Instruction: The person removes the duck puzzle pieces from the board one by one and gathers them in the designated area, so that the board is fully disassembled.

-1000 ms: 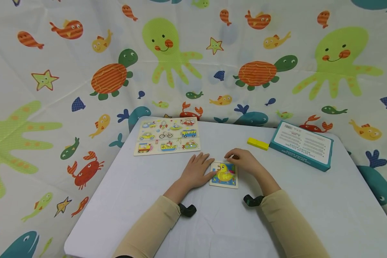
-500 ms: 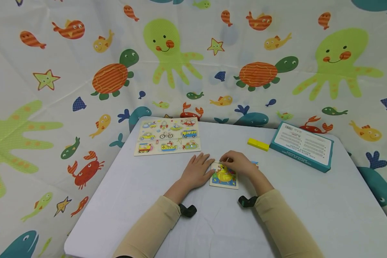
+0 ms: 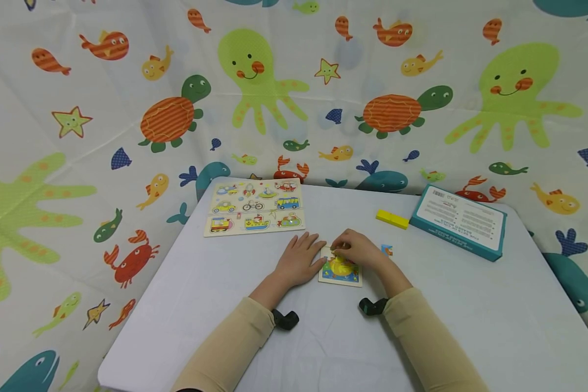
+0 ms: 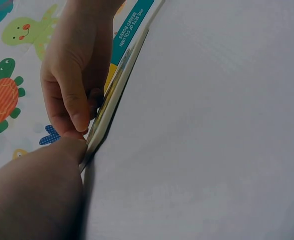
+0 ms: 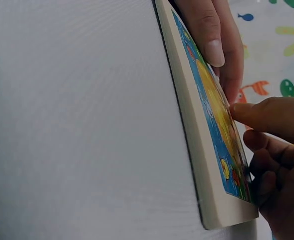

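- we have the left hand (image 3: 299, 260) lying flat on the table (image 3: 215, 283), fingers straight, thumb edge pressed against the left side of the duck puzzle (image 3: 340, 271) to steady it.
- right hand (image 3: 355, 249) sits over the far part of the puzzle, fingers curled; the right wrist view shows a fingertip (image 5: 239, 114) pushing down on the picture face. we can't tell whether a piece is pinched under it.
- duck puzzle lies flat, near the middle of the table, between both hands.
- progress, as we judge it: most of the duck picture looks filled in; the far edge is hidden by the right hand, so that spot is unconfirmed.
- one small loose piece (image 3: 386, 249) lies just right of the right hand, apart from the puzzle, so it looks like at least that one is left to place.
- far left: vehicle peg board (image 3: 253, 206), untouched.
- far right: yellow block (image 3: 392, 219) beside a teal box (image 3: 458, 220).
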`<action>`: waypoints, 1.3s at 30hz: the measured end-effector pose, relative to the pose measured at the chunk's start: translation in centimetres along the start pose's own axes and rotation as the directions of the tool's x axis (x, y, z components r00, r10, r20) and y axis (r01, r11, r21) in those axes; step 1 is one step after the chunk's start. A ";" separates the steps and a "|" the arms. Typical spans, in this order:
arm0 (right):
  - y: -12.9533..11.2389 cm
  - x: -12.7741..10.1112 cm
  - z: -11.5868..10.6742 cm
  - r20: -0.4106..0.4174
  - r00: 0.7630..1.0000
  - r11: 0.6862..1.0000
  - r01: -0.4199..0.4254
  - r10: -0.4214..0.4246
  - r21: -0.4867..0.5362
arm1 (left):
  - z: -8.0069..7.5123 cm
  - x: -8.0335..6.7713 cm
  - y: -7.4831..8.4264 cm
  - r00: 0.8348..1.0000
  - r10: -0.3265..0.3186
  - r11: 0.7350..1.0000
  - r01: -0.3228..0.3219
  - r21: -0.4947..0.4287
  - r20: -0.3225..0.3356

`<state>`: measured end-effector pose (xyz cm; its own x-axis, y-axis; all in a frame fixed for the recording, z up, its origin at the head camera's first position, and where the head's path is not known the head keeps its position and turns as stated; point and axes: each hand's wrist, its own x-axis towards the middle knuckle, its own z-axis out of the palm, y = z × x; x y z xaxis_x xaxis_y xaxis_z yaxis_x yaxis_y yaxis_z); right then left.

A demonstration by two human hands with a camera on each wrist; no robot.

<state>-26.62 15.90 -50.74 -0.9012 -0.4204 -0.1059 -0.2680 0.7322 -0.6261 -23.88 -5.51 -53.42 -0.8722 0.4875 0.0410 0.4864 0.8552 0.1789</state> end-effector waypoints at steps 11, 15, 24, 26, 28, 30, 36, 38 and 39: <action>0.0 0.1 0.4 0.013 1.000 1.000 -0.004 0.004 0.003 | -0.1 -0.1 0.0 1.000 -0.005 1.000 0.005 -0.008 -0.005; 0.1 0.1 0.4 0.006 1.000 1.000 0.006 -0.006 0.000 | 0.0 0.0 0.0 1.000 0.000 1.000 0.000 -0.008 -0.012; -0.3 -0.4 -0.1 -0.018 1.000 0.998 0.000 0.001 0.060 | 0.0 0.0 0.0 1.000 -0.002 1.000 0.001 -0.016 -0.012; -0.3 -0.5 -0.2 -0.017 1.000 0.998 -0.001 0.002 0.058 | 0.0 0.0 0.0 1.000 -0.001 1.000 0.000 -0.014 -0.014; -0.4 -0.5 -0.2 -0.010 1.000 0.998 -0.009 0.010 0.056 | 0.0 0.0 0.0 1.000 -0.001 1.000 0.001 -0.014 -0.015; -0.5 -0.6 -0.3 0.000 1.000 0.998 -0.012 0.012 0.057 | 0.0 0.1 0.0 1.000 -0.002 1.000 0.002 -0.014 -0.014; -0.4 -0.7 -0.6 0.018 1.000 0.999 0.002 -0.002 0.041 | 0.1 0.1 -0.1 1.000 -0.002 1.000 0.001 -0.022 -0.020; -0.1 -0.7 -0.6 0.017 1.000 0.999 0.008 -0.008 0.032 | 0.1 0.0 -0.1 1.000 0.000 1.000 0.000 -0.021 -0.025; 0.0 -0.6 -0.6 0.013 1.000 0.999 0.011 -0.011 0.030 | 0.1 0.0 -0.1 1.000 0.000 1.000 0.000 -0.020 -0.027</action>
<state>-26.24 16.46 -50.22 -0.8937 -0.4353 -0.1087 -0.2671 0.7110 -0.6505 -23.94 -5.52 -53.52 -0.8734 0.4823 0.0675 0.4855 0.8513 0.1988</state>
